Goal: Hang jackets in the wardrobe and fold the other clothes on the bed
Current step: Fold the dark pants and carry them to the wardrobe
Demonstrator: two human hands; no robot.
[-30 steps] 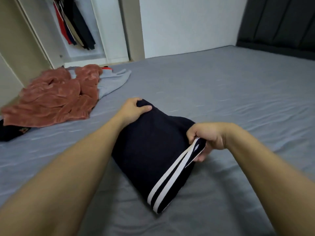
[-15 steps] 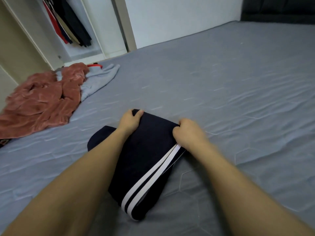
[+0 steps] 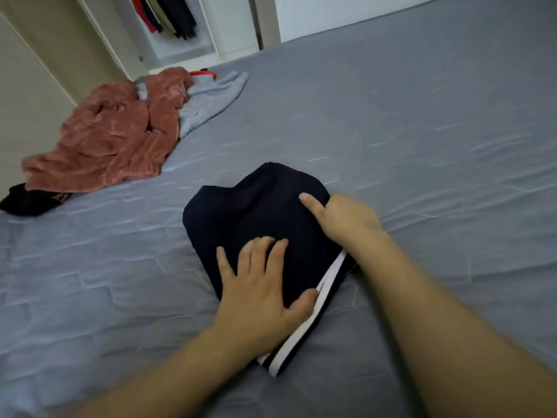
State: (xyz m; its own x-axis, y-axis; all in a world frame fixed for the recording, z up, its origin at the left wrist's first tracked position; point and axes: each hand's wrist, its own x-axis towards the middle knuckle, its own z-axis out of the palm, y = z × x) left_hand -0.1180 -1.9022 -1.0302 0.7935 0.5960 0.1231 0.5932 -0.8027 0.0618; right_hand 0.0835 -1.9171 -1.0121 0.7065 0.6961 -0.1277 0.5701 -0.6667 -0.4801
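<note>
A folded dark navy garment with white stripes lies on the grey bed. My left hand lies flat on its near half, fingers spread and straight. My right hand grips the garment's right edge, thumb on top and fingers curled under the fabric. A rust-coloured velvet garment lies in a heap at the far left, over a light grey garment. A black garment sticks out at the left edge. Jackets hang in the open wardrobe at the back.
The wardrobe's white frame and a beige door stand beyond the bed's far left corner. A small red item shows behind the heap. Grey sheet stretches to the right and in front.
My left hand left the garment's far edge and now lies flat on its near half. My right hand moved along the right edge. The garment looks more compact.
</note>
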